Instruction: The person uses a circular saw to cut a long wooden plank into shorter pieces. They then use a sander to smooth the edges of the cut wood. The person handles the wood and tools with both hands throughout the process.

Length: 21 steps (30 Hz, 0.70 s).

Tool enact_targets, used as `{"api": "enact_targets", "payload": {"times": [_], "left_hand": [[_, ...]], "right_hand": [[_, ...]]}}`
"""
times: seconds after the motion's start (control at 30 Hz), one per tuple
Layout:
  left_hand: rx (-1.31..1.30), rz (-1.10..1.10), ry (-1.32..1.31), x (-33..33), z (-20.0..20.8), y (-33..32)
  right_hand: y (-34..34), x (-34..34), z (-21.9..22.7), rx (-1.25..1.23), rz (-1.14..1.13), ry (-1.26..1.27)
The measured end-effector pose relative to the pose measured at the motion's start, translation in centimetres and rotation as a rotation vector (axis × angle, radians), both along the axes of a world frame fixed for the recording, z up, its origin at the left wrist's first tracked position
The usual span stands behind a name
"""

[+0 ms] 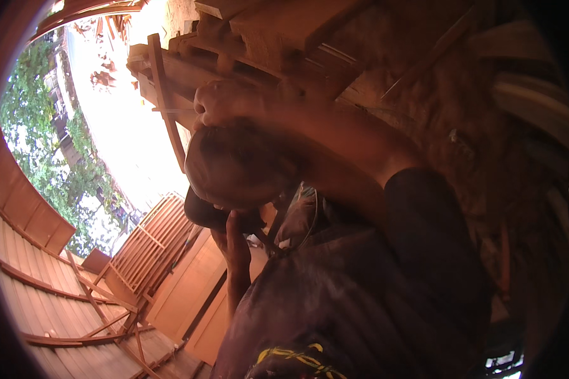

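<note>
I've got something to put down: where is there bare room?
The tan panel shows a bare face between the slatted frame and a person's forearm; whether it lies flat is unclear. Timber crowds the picture's top, above the raised arm.

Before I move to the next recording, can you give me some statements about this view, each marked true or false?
1. Green foliage shows at the upper left. True.
2. The person in view wears a bright white top. False: the top is dark.
3. A slatted wooden panel shows to the picture's left of that person. True.
4. Both of that person's hands hang low by the hips. False: one hand is up by the head, the other hand near the face.
5. A yellow pattern shows near the lower edge. True.
</note>
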<state>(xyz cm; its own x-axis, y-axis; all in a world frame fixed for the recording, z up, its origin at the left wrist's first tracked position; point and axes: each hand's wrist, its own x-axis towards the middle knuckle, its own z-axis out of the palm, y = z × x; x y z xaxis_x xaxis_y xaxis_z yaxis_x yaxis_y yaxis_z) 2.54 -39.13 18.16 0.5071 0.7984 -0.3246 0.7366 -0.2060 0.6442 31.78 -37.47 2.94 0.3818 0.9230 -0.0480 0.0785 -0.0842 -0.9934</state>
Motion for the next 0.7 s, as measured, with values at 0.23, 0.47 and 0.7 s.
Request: {"api": "enact_targets", "payload": {"times": [0.23, 0.47, 0.7], "left_hand": [[-0.035, 0.14, 0.008, -1.3, -0.3, 1.0], [0.008, 0.089, 0.089, -4.9, 0.0, 3.2], [-0.047, 0.128, 0.141, -5.1, 0.6, 3.8]], "right_hand": [[-1.6, 0.6, 0.1, -0.022, 0.115, 0.343], [-2.5, -1.0, -0.7, 0.282, -0.012, 0.306], [-6.0, -3.7, -9.3, 0.068, -0.286, -0.113]]}}
